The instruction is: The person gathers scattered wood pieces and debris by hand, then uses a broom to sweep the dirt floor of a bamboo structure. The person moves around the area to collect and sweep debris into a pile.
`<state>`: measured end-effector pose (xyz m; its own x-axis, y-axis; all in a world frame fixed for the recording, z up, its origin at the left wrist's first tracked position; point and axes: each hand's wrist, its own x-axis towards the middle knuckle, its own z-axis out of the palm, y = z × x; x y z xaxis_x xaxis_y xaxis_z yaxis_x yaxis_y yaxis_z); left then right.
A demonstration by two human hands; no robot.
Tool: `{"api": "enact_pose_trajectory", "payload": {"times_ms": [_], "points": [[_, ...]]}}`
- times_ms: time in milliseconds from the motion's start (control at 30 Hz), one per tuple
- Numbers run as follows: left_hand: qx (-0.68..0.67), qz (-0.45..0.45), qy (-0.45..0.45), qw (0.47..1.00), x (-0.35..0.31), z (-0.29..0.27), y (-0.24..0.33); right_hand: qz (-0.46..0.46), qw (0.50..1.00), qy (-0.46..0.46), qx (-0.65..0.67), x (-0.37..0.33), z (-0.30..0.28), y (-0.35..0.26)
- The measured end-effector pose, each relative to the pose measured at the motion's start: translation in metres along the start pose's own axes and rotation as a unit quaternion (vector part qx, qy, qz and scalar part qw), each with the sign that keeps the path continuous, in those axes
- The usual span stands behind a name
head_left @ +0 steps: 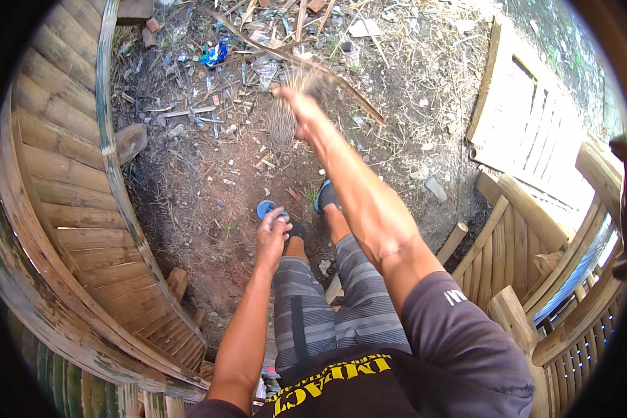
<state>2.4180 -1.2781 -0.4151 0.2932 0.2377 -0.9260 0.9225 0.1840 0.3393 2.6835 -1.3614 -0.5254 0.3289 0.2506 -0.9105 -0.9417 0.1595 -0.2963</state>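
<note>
My right hand (299, 111) reaches forward over the dirt, closed around a stick broom (281, 124), a bundle of thin brown sticks. Part of the bundle shows on the near side of the hand. Its far part is smeared by motion above a long, thin strip of wood (359, 101). Closer to my body, my left hand (272, 237) hangs with loosely bent fingers and nothing visible in it. It appears just above my left foot, which wears a blue slipper (265, 207). My right foot (327, 196) stands a little further right.
Wood scraps, dry stalks and a crumpled blue wrapper (216, 53) litter the ground (216, 174). A curved bamboo bench (70, 174) runs along the left. To the right are a pale wooden panel (512, 115) and a bamboo structure (512, 237). A short log (453, 240) sticks out there.
</note>
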Motion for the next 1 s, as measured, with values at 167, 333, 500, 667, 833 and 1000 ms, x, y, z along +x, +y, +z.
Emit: {"api": "enact_pose_trajectory", "payload": {"times_ms": [167, 333, 500, 667, 833, 1000], "points": [[-0.011, -0.046, 0.031, 0.998, -0.003, -0.022, -0.042, -0.193, 0.966, -0.167, -0.031, -0.046, -0.027, -0.047], [-0.052, -0.042, 0.007, 0.998, -0.015, -0.027, -0.046, 0.013, 0.991, -0.051, 0.125, -0.130, -0.044, 0.043], [-0.064, -0.002, -0.002, 0.998, -0.020, -0.033, -0.031, 0.157, 0.961, 0.094, 0.208, -0.106, 0.016, 0.110], [-0.090, 0.042, 0.008, 0.995, -0.019, -0.054, -0.047, -0.100, 0.988, -0.096, -0.061, -0.055, 0.047, 0.051], [-0.089, -0.002, -0.005, 0.996, -0.028, -0.088, -0.081, -0.015, 0.990, -0.130, 0.053, -0.117, 0.023, 0.109], [-0.063, -0.004, 0.002, 0.998, -0.033, -0.131, -0.111, 0.189, 0.948, 0.006, 0.256, -0.161, 0.036, 0.269]]}}
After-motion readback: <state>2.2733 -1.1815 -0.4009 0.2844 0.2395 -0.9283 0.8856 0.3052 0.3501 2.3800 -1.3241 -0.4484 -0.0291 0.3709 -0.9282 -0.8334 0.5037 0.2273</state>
